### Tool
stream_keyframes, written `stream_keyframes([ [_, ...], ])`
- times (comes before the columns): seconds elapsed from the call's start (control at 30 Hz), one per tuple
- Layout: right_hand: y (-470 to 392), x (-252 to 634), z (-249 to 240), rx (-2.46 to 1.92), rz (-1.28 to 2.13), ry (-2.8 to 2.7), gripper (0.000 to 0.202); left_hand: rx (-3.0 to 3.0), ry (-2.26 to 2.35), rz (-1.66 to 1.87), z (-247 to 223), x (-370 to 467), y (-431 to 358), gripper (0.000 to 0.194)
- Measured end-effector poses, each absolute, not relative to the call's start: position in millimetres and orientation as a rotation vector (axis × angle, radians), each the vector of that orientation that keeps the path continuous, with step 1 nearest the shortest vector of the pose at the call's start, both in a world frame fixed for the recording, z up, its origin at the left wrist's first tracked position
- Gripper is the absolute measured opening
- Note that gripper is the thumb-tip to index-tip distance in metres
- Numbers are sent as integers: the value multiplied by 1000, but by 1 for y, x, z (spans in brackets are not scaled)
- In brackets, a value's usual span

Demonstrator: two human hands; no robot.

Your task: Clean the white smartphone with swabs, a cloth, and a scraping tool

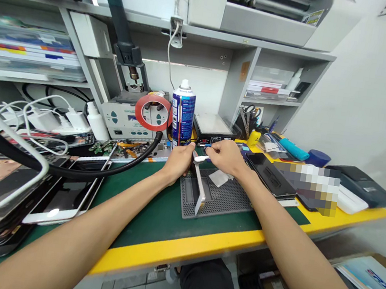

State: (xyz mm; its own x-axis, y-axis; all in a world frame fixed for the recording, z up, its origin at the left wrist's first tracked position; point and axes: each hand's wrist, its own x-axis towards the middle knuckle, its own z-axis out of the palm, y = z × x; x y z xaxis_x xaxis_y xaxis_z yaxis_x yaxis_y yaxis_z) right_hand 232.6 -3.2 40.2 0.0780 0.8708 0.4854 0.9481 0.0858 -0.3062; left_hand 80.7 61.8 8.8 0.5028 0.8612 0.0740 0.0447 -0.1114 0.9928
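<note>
1. Here's the left hand (178, 164), thumb and fingers pinching the far end of a slim, silver-edged phone (201, 191), which is tipped up on its side over a grey, textured rubber mat (227, 206).
2. Over to the right hand (226, 157): fingers curled in, gripping a small white-tipped tool (201, 158), its pale tip right at the phone's upper edge.
3. On the rubber mat, just right of the phone, lies a crumpled white wipe (220, 178).
4. Right behind the left hand stands a blue spray can with a white nozzle (182, 119), with a red ring-shaped roll (152, 111) upright beside it.
5. Out to the right, a dark flat phone (271, 175); off to the left, white-framed devices (67, 194) overlap on the yellow-edged green bench (147, 214).
</note>
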Motion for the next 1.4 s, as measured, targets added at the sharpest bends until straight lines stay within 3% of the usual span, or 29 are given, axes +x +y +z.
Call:
stream_keyframes([
  [0.33, -2, 231, 40, -1859, -203, -1765, 46, 1528, 816, 844, 6, 81, 64, 44],
  [0.67, -4, 232, 41, -1790, -169, -1806, 38, 1537, 809, 842, 8, 81, 62, 43],
  [1.4, -3, 232, 41, -1811, -212, -1806, 40, 1544, 806, 843, 10, 81, 61, 41],
])
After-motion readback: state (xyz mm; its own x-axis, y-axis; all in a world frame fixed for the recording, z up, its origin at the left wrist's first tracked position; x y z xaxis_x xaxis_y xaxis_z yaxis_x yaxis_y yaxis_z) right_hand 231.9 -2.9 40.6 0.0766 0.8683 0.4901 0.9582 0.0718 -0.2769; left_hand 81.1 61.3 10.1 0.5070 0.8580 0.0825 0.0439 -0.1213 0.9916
